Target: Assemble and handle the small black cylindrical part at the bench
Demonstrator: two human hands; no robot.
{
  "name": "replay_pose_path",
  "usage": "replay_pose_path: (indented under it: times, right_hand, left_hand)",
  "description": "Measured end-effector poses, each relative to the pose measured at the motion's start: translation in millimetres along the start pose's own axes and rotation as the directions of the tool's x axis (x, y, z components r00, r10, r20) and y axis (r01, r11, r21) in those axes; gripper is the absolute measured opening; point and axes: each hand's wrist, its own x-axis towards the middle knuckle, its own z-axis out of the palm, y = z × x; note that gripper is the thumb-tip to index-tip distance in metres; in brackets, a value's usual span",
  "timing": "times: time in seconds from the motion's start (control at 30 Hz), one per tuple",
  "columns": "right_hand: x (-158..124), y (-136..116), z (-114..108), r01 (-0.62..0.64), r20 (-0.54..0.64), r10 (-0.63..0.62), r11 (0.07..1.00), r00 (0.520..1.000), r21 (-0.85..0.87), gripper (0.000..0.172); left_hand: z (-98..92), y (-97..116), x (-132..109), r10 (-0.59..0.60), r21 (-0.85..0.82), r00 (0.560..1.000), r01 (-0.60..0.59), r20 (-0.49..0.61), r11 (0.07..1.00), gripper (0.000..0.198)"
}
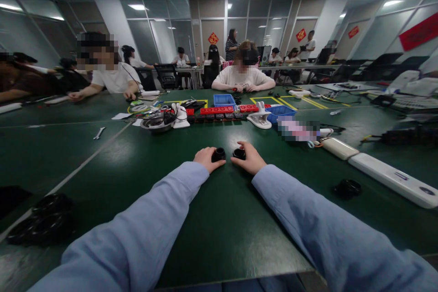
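Near the middle of the green table [212, 228], my left hand [206, 159] is wrapped round a small black cylindrical part [219, 154]. Just to its right, my right hand [251, 159] has its thumb and fingers round a second black ring-like part [239, 153]. The two parts are a short gap apart, both at the table surface. A pile of black rings [46, 221] lies at the left, and another black part [347, 188] lies to the right of my right forearm.
Across the middle stand a metal bowl [158, 121], a red power strip [217, 110], blue baskets [224, 100] and a white clamp [260, 116]. A wrench [99, 133] lies left. A long white device [393, 178] lies right. People sit opposite, one straight ahead.
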Motion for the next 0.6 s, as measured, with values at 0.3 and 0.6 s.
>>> replay_pose_path:
  times: [0.3, 0.6]
  right_hand:
    - [3.6, -0.4, -1.6, -0.089, -0.143, 0.111, 0.985, 0.983, 0.151, 0.049]
    - [2.2, -3.9, -5.3, -0.073, -0.152, 0.097, 0.984, 0.984, 0.160, 0.045]
  left_hand:
    - [-5.3, -3.6, 1.7, -0.027, 0.010, 0.999, 0.026, 0.040, 1.000, 0.053]
    - [-31.6, -41.8, -4.2, -0.303, 0.127, 0.941, 0.285, 0.149, 0.950, 0.061]
